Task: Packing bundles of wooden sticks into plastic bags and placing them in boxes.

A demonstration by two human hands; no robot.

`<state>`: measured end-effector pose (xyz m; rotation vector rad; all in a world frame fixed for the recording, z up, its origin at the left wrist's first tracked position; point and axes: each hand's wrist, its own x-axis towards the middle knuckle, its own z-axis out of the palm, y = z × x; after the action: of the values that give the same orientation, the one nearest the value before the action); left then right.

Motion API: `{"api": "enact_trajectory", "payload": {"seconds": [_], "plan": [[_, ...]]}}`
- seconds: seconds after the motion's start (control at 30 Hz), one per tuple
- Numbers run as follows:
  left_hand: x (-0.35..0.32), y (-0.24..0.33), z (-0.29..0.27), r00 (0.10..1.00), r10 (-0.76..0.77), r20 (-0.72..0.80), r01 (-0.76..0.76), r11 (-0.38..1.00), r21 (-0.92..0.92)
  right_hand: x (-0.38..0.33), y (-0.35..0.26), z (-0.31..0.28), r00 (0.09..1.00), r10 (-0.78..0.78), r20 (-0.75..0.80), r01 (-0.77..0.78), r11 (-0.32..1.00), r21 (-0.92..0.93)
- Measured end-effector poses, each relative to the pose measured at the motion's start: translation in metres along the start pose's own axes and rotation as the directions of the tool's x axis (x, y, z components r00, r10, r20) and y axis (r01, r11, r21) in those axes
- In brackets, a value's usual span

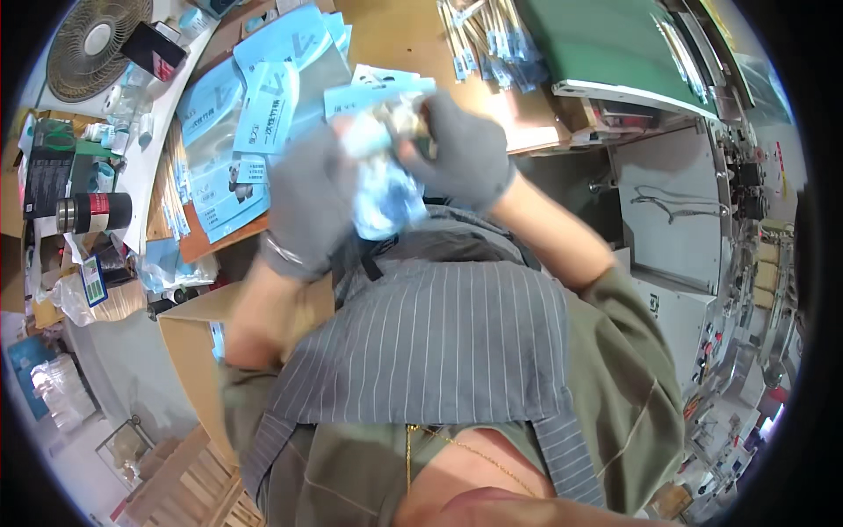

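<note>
Both my hands wear dark grey gloves, and they meet in front of my apron, smeared by motion. Between them is a bundle of wrapped chopsticks (385,198), blue at its lower end and pale at the top. My left hand (307,198) is closed along the bundle's left side. The fingers of my right hand (464,151) curl round its upper right part. Just behind the bundle lies a light blue printed packet (351,98) on the table. A stack of flat blue and clear packaging bags (268,105) spreads to the left of my hands.
Several loose wrapped chopsticks (492,39) lie at the back of the wooden table (399,35). To the right stands a green-topped surface (615,53) with a white edge. A fan (97,39), a black flask (95,212) and an open cardboard box (198,351) are on the left.
</note>
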<state>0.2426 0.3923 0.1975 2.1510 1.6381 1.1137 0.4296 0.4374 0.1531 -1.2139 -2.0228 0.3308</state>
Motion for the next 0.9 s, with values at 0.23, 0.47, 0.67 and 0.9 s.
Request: {"api": "enact_trajectory", "payload": {"seconds": [0.23, 0.47, 0.67, 0.9], "plan": [[0.168, 0.003, -0.155, 0.910, 0.401, -0.106, -0.293, 0.801, 0.522, 0.202, -0.084, -0.066, 0.894, -0.439, -0.095, 0.419, 0.891, -0.172], [0.059, -0.047, -0.081, 0.933, 0.298, 0.202, -0.359, 0.814, 0.456, 0.107, 0.003, 0.047, 0.909, -0.417, -0.014, 0.417, 0.906, 0.071], [-0.045, -0.119, 0.023, 0.896, -0.103, 0.432, -0.031, 0.956, 0.293, 0.126, 0.115, 0.056, 0.996, 0.068, 0.063, -0.060, 0.991, -0.120], [0.069, -0.089, 0.111, 0.958, -0.217, 0.188, 0.248, 0.956, -0.159, 0.203, 0.245, 0.064, 0.710, 0.695, -0.109, -0.595, 0.510, -0.621]]}}
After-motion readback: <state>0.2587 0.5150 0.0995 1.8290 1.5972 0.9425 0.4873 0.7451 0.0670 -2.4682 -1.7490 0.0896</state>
